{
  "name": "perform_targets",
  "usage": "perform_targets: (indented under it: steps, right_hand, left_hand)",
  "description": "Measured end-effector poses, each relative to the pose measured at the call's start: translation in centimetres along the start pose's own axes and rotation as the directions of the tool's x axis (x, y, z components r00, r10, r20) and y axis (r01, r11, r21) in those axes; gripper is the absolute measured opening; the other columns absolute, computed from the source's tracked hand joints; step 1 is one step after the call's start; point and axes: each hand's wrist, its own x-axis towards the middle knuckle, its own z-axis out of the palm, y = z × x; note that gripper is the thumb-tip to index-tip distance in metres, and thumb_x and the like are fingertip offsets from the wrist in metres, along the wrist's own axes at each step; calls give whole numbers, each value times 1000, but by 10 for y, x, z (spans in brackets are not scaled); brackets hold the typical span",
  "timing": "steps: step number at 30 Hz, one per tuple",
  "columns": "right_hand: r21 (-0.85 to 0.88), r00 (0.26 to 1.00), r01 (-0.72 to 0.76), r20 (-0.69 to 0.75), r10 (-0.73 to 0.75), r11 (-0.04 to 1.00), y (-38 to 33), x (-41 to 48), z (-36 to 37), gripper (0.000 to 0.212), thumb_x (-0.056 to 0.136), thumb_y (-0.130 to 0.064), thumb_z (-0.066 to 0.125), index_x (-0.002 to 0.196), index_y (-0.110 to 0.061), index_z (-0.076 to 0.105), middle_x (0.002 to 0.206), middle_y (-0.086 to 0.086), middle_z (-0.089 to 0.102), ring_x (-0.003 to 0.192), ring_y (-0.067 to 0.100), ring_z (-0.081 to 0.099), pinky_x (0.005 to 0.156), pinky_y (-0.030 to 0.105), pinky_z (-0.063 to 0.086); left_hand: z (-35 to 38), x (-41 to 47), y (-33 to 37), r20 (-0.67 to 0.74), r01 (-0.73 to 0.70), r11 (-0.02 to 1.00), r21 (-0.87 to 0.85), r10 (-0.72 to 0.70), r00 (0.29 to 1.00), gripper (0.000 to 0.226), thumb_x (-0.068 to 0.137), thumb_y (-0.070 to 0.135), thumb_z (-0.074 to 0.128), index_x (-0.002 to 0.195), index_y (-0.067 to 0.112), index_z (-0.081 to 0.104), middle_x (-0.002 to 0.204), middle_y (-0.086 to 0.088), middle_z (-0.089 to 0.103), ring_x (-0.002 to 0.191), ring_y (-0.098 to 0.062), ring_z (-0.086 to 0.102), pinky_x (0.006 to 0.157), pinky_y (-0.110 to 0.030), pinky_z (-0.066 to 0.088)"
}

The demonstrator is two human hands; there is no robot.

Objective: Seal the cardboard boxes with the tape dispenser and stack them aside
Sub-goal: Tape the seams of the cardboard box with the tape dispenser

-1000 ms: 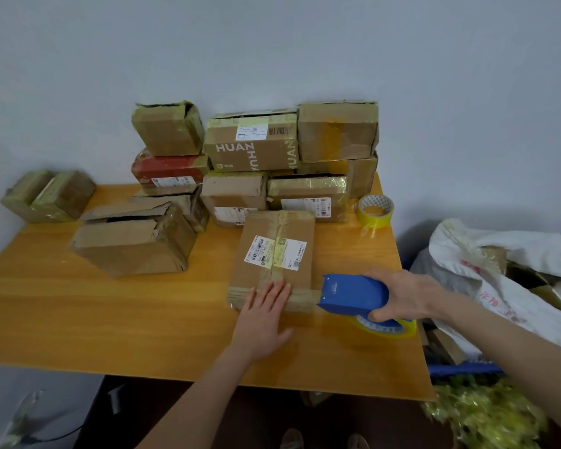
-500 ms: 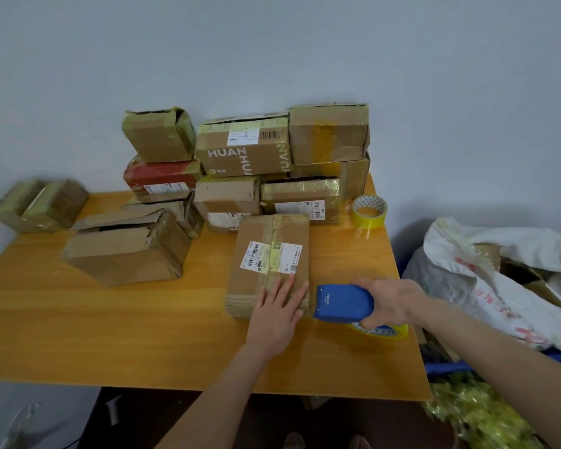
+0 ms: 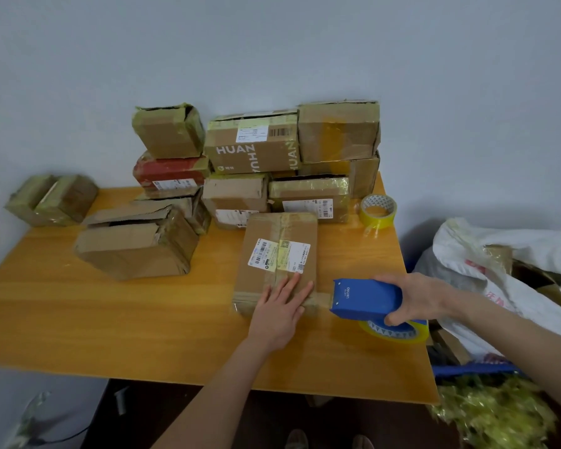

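Flat labelled cardboard box lies taped across its near end — blue tape dispenser just beside.

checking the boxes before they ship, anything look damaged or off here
The large box left of the labelled box has torn, crumpled top flaps gaping open. The small box atop the red box sits tilted.

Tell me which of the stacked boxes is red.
The flat red cardboard box in the left stack, under a small brown box; the others are brown.
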Motion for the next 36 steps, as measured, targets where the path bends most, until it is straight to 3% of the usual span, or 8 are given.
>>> perform_targets:
  steps: [4,8,12,18,21,25,30,36]
  right_hand:
    - [-119,998,-49,26,53,992,3,-1,-7,77,69,-42,73,138,-39,39,111,-7,61,97,13,60,88,37,54]
    - [-315,995,-78,35,93,946,-20,12,6,68,66,-48,66,130,-41,44,99,-12,62,92,17,61,77,37,56]
    - [-327,992,-92,50,115,940,-41,27,16,67,68,-52,64,131,-39,44,104,-9,62,94,20,59,64,31,48]
    - [-248,984,-145,61,165,958,-50,34,11,72,63,-55,68,129,-32,50,104,-6,63,92,20,60,64,30,48]
    - [-167,973,-225,16,230,960,-46,31,13,64,60,-56,66,117,-29,57,94,-6,65,86,17,62,65,30,50]
    - [195,969,-192,-120,218,962,-34,31,-2,53,59,-52,74,103,-24,62,98,0,69,87,18,66,77,41,56]
    - [633,875,-112,-303,378,766,-34,43,6,43,72,-39,78,104,-23,56,91,-7,59,80,11,59,61,27,47]
    - [947,851,-123,-52,523,296,-25,51,40,46,84,-38,72,120,-16,54,97,3,61,81,21,60,59,31,46]
  left_hand:
    - [0,1,-1,3,-9,1000,2,9,1000,50,104,43,17,140,48,-18,151,17,-22,144,-8,-17,117,-37,-9]
    - [2,2,-2,19,-10,1000,4,10,1000,50,104,44,17,140,48,-18,151,17,-23,142,-7,-19,118,-38,-9]
    - [3,1,-2,18,-13,1000,24,12,1000,51,103,45,17,140,47,-18,151,15,-23,142,-7,-18,117,-38,-9]
    - [1,3,-2,33,-13,1000,28,12,999,51,103,46,17,140,47,-18,151,14,-24,145,-11,-18,117,-38,-10]
    - [1,3,-2,37,-14,1000,27,13,999,51,103,45,17,140,47,-19,151,14,-25,146,-12,-17,117,-38,-10]
    - [0,2,-2,37,-20,1000,20,20,999,52,103,46,18,140,46,-19,152,15,-23,146,-12,-16,118,-39,-7]
    - [1,2,-3,36,-18,1000,10,18,999,52,102,48,17,140,48,-19,154,14,-21,146,-12,-16,118,-40,-5]
    - [2,1,-4,25,-22,1000,15,22,999,53,102,49,18,140,46,-19,154,13,-21,146,-11,-15,118,-40,-6]
